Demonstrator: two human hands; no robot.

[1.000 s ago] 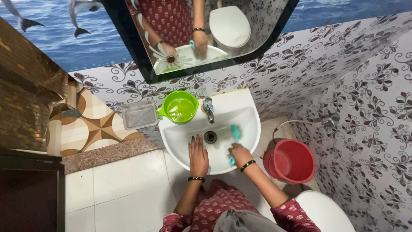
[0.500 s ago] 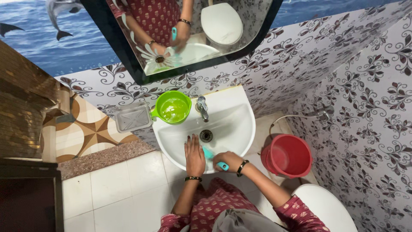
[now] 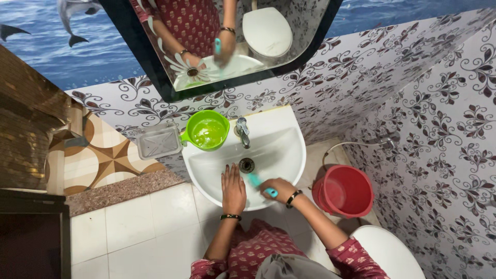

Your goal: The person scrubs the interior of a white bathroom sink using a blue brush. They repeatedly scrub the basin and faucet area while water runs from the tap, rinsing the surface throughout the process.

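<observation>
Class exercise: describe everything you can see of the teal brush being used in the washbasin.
The teal brush is a slim tool, plastic by its look, one colour throughout. Its rounded handle end sticks out of the right hand, which grips it; the other end slants up and left into the white washbasin, just below the drain. Any bristles are too small to make out. The left hand lies flat on the basin beside it. The mirror above shows its reflection.
</observation>
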